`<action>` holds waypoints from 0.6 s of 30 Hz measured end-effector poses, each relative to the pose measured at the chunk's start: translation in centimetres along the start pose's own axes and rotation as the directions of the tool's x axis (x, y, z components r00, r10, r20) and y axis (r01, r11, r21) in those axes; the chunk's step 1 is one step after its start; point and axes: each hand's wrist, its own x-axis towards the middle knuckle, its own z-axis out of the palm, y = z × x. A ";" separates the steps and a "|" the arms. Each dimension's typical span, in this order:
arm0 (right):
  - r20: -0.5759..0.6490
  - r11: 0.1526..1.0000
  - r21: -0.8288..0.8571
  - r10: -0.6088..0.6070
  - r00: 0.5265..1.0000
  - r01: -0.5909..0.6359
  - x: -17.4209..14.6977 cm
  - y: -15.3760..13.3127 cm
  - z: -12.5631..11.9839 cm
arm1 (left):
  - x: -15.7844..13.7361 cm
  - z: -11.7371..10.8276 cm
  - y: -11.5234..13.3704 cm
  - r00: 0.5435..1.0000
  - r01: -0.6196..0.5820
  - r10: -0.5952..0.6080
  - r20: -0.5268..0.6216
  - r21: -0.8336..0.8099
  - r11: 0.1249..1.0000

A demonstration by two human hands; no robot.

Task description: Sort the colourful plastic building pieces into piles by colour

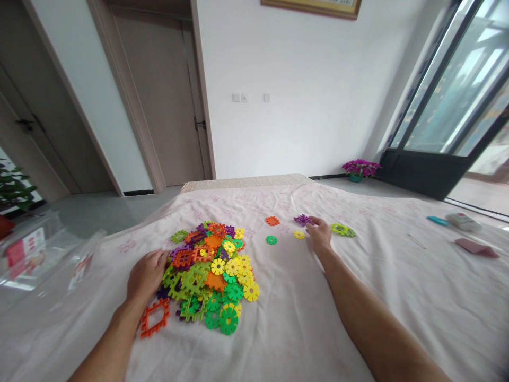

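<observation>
two bare forearms come in from the near edge and reach out over a bed covered with a pale pink sheet (pixel 286 329). near the left forearm lies an orange square frame piece (pixel 155 317), flat on the sheet, just at the near left edge of a big pile of plastic building pieces (pixel 210 270). the pile has green, yellow, orange and purple gear-shaped discs and square frames, all mixed together.

the left hand (pixel 146 274) rests on the left side of this pile, palm down, fingers loosely bent and touching the pieces there. i cannot tell if it really grips one piece.

the right hand (pixel 319 234) is stretched farther, to the right of the pile. its fingertips touch a purple piece (pixel 303 219) on the sheet, the fingers are nearly together, but a firm hold is not clear. just near this hand lies a small yellow disc (pixel 299 234). more to the left are a green disc (pixel 271 240) and an orange disc (pixel 272 220), well apart from the pile. on the right of the hand lies a green piece pair (pixel 343 229).

far right on the sheet are a dark red card (pixel 475 247) and a teal object (pixel 437 220). on the left lies a clear plastic bag (pixel 35 254).
</observation>
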 end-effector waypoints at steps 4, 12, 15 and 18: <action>0.400 0.994 -0.081 -0.035 0.916 0.074 -3.3 -2.3 2.4 | -0.1 -0.1 0.1 1.000 0.000 0.000 -0.001 0.003 1.000; 0.875 0.939 -0.090 -0.086 0.477 0.333 -11.8 -6.5 6.9 | -0.2 -0.1 0.2 1.000 0.012 -0.012 0.007 0.006 1.000; 0.894 0.899 -0.147 -0.058 0.444 0.413 -12.9 -6.6 7.2 | -0.3 -0.3 0.4 1.000 0.010 -0.010 0.004 0.005 1.000; 0.885 0.909 -0.170 -0.029 0.464 0.381 -13.1 -6.3 7.3 | -0.3 -0.4 0.6 1.000 0.012 -0.012 0.007 0.002 1.000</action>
